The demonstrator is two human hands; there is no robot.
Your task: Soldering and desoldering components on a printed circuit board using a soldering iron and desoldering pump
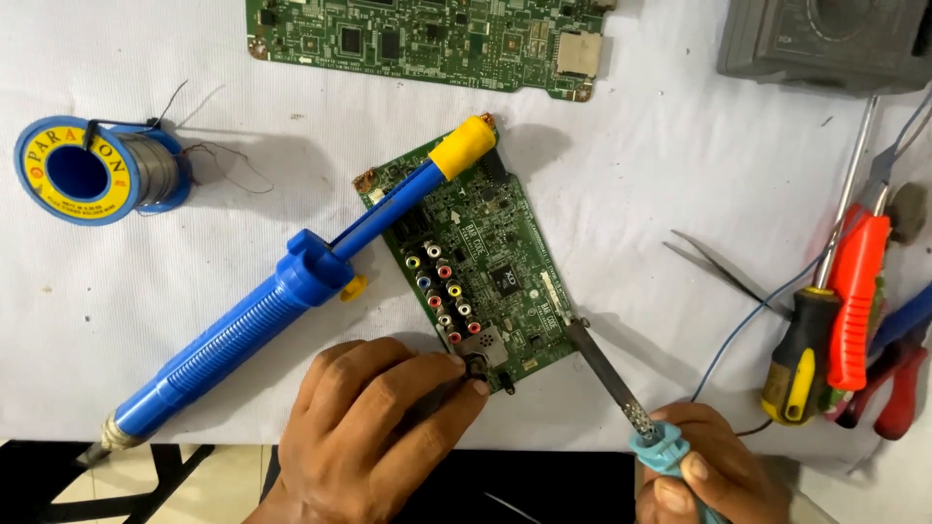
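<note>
A green circuit board with coloured round sockets lies tilted on the white cloth. My left hand pinches its near corner by a small black part. My right hand grips the teal handle of a soldering iron, whose metal tip rests at the board's right edge. A blue desoldering pump with a yellow tip lies across the board's left side, untouched.
A blue and yellow spool of solder wire sits at the left. A second green board lies at the top, a grey device at top right. Tweezers, screwdrivers and red-handled tools crowd the right edge.
</note>
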